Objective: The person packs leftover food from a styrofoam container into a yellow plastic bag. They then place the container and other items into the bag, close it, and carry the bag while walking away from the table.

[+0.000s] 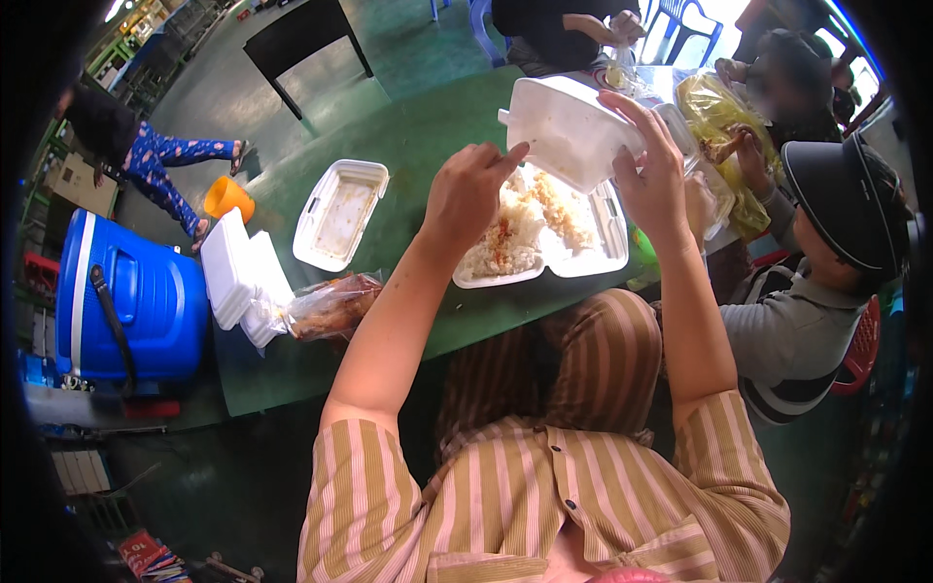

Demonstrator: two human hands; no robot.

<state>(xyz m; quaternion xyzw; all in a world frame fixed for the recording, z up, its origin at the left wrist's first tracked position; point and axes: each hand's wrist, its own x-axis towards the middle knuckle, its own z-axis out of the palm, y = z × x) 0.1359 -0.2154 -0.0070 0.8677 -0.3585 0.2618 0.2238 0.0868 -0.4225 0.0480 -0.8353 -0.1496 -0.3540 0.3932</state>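
Note:
A white foam takeaway box (573, 126) is tilted above the table, gripped at its right side by my right hand (656, 175). Under it an open foam box (588, 262) holds white rice (507, 238) with reddish-brown bits on top. My left hand (465, 189) is by the tilted box's lower left edge, over the rice. Its index finger points toward that edge while the other fingers curl; whatever may be in them is hidden. Left of my left arm, an empty-looking, stained foam tray (340, 216) lies near a clear plastic bag of brown food (330, 309).
The green table (408, 136) also bears stacked white foam boxes (233, 272). A blue cooler (136, 301) stands at the left, near an orange cup (229, 199). Close at my right sits a person in a dark visor (841, 204); another person (559, 39) is across the table by a yellow bag (724, 121).

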